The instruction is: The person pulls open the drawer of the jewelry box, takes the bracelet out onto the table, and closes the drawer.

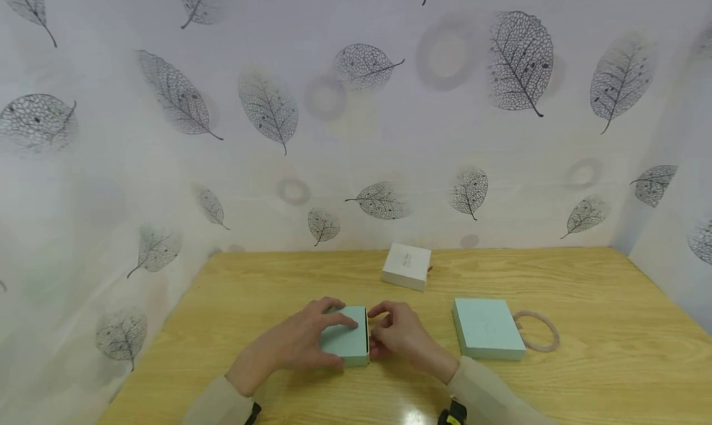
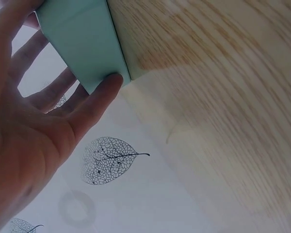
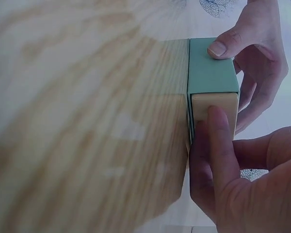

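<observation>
A mint-green sleeve box (image 1: 347, 345) lies on the table with its right end facing my right hand. My left hand (image 1: 297, 338) grips it, thumb on the near side and other fingers over the top and far side. In the left wrist view, the thumb of the left hand (image 2: 43, 116) presses the green side near a corner. A cream inner drawer end (image 3: 216, 99) shows at the sleeve's right opening. My right hand (image 1: 406, 335) touches this end with its fingertips; in the right wrist view one fairly straight finger (image 3: 220, 141) lies against the cream face. Any pull tab behind the fingers is hidden.
A second mint-green box (image 1: 489, 327) lies to the right, with a pinkish ring (image 1: 544, 345) beside it. Farther back is a white box (image 1: 406, 265) with a small brown tab at its right. A leaf-patterned curtain (image 1: 356, 134) borders the wooden table (image 1: 601, 314).
</observation>
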A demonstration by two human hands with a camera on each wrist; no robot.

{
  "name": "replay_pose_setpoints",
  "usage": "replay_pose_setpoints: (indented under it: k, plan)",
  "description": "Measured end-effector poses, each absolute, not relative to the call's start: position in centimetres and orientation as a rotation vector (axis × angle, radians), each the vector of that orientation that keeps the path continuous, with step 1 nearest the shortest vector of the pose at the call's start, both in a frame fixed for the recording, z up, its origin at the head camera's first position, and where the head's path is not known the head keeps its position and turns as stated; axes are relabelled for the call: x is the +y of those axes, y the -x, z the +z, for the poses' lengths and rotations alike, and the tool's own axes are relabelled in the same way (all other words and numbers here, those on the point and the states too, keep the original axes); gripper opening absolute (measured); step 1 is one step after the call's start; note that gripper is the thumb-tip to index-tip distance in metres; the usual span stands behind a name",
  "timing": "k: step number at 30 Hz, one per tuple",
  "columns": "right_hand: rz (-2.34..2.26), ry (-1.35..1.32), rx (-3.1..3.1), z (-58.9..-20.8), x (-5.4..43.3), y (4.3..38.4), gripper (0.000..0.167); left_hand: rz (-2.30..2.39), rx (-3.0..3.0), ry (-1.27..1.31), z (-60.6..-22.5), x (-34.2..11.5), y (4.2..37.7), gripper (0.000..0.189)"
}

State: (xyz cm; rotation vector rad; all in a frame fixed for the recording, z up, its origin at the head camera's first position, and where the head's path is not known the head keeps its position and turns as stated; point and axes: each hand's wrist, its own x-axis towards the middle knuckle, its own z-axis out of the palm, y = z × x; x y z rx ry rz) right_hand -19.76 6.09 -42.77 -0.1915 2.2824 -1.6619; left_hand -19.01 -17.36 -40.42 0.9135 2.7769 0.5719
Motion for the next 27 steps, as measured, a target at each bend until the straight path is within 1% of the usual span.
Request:
replay_pose_setpoints:
  k: [14,27]
  plan:
    - [-1.691,0.2,2.213,-42.54,6.11,19.54,0.041,0.6,2.766,-0.932,-40.5,-17.46,18.95,0.056]
    - [-1.675,0.174,2.193,-42.37,6.15,19.62,0.041,0.609,2.747,-0.919,-40.43,-17.38,19.03,0.057]
